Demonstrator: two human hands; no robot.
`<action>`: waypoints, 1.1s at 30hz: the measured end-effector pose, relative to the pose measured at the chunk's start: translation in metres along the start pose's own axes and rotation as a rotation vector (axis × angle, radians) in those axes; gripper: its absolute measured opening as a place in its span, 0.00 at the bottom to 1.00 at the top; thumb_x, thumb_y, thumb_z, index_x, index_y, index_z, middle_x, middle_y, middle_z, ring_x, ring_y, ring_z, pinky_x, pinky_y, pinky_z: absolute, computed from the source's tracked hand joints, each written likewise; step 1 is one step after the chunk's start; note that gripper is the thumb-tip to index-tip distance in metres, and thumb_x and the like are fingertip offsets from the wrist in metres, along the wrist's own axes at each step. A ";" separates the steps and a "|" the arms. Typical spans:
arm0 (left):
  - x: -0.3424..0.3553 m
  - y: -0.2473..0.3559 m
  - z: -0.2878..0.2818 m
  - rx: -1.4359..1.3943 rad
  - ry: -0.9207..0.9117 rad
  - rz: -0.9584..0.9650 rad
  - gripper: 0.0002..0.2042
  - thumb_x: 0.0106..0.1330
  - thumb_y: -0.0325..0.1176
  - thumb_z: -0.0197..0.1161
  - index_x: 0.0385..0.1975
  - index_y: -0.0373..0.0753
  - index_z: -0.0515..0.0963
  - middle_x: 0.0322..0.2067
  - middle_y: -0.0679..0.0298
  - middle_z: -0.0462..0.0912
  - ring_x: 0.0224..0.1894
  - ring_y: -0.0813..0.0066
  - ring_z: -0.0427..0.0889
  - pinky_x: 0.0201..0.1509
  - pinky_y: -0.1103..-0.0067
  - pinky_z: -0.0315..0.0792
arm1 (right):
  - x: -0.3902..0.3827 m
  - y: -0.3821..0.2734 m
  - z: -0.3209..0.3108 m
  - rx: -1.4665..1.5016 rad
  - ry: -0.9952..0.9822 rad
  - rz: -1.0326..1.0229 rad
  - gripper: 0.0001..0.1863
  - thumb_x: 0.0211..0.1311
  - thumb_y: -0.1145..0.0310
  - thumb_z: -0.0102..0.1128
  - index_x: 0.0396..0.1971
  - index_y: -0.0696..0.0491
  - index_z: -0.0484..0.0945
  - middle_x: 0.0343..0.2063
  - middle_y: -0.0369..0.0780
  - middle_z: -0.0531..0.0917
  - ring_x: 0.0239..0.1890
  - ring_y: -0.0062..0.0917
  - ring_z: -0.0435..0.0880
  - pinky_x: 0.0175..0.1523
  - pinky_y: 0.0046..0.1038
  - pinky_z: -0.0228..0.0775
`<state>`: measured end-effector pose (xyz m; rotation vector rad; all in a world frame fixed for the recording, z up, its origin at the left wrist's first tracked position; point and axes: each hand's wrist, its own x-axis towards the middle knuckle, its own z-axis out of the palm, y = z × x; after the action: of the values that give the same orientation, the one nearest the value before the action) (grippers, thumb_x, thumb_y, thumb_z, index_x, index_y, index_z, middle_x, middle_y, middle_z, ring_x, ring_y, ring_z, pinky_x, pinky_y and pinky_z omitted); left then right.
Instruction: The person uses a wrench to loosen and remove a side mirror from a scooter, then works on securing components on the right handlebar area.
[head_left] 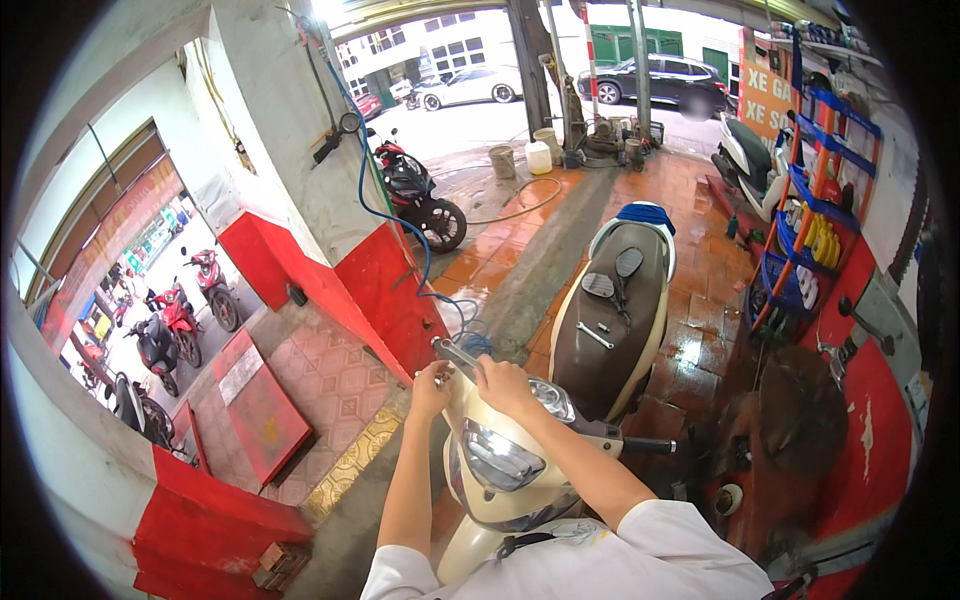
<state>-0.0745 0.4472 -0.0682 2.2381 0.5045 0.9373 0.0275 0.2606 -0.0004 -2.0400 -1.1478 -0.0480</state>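
My right hand (497,385) is closed on a grey metal bar (456,356) at the left end of the cream scooter's handlebar; I cannot tell whether it is a tool or part of the scooter. My left hand (431,390) is just beside it, fingers bent around something small and hidden at the same spot. The scooter's headlamp cowl (500,465) is below my arms, its black grip (650,446) out to the right. On the brown seat (625,370) lie two detached oval mirrors (600,284) and a silver spanner (595,335).
A blue air hose (425,270) hangs down the left pillar. A dark motorbike (425,215), buckets (502,160) and cars stand ahead. A blue-and-orange rack (810,210) and a white scooter (748,165) line the right. Red panels (262,405) lie on the left floor near parked scooters.
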 end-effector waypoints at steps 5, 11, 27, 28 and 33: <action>0.000 0.010 -0.002 0.067 -0.044 -0.057 0.08 0.57 0.23 0.63 0.37 0.34 0.83 0.35 0.50 0.83 0.41 0.53 0.84 0.46 0.65 0.76 | 0.000 0.004 0.002 -0.010 0.000 -0.006 0.13 0.66 0.60 0.54 0.41 0.52 0.78 0.22 0.53 0.83 0.27 0.53 0.84 0.36 0.52 0.76; 0.006 0.025 0.000 0.308 -0.072 -0.135 0.10 0.59 0.35 0.68 0.33 0.35 0.83 0.34 0.47 0.82 0.40 0.48 0.83 0.46 0.60 0.75 | 0.002 0.004 -0.002 -0.055 -0.001 0.006 0.14 0.66 0.59 0.54 0.43 0.52 0.79 0.23 0.52 0.84 0.29 0.53 0.84 0.39 0.51 0.75; -0.002 0.017 -0.004 0.057 -0.056 -0.009 0.09 0.56 0.20 0.60 0.35 0.34 0.83 0.36 0.49 0.84 0.42 0.49 0.83 0.48 0.64 0.76 | 0.002 0.007 0.004 -0.063 -0.012 0.006 0.15 0.66 0.58 0.56 0.45 0.53 0.79 0.24 0.51 0.85 0.30 0.52 0.85 0.40 0.50 0.76; -0.001 0.016 -0.003 0.053 -0.048 0.002 0.09 0.56 0.19 0.59 0.33 0.34 0.84 0.36 0.49 0.84 0.42 0.50 0.83 0.47 0.64 0.76 | 0.003 0.008 0.005 -0.064 -0.005 0.000 0.15 0.66 0.58 0.56 0.45 0.53 0.79 0.24 0.51 0.85 0.30 0.52 0.85 0.40 0.50 0.76; 0.000 0.018 -0.003 0.242 -0.047 -0.029 0.05 0.59 0.27 0.64 0.32 0.34 0.83 0.34 0.48 0.82 0.41 0.49 0.83 0.46 0.63 0.76 | 0.000 0.005 0.004 -0.045 -0.011 -0.007 0.15 0.65 0.59 0.56 0.44 0.53 0.79 0.24 0.52 0.84 0.29 0.52 0.85 0.40 0.50 0.76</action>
<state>-0.0751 0.4358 -0.0540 2.4552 0.6571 0.8444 0.0297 0.2612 -0.0062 -2.0781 -1.1703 -0.0667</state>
